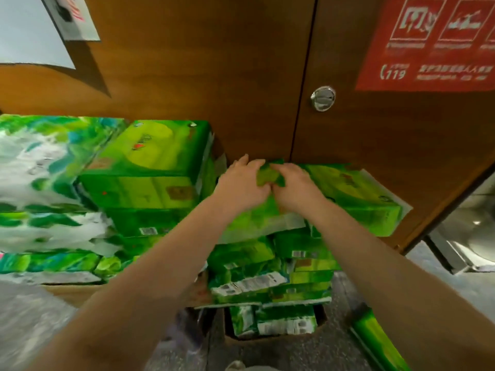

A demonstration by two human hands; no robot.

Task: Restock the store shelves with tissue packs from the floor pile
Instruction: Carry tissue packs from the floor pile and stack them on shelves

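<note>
Two hands, left hand (242, 184) and right hand (294, 184), both pinch the green wrapper (269, 174) atop one tissue pack (356, 196) crowning the floor pile (267, 277) against two wooden doors (214, 76).

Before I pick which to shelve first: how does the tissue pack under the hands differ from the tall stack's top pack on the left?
The pack under the hands sits lower, with both hands gripping its wrapping at the near-left end. The top pack on the left sits higher, untouched. The held pack's wrapper looks bunched; the left one's looks smooth. Both are green and lean close to the wooden doors.
</note>
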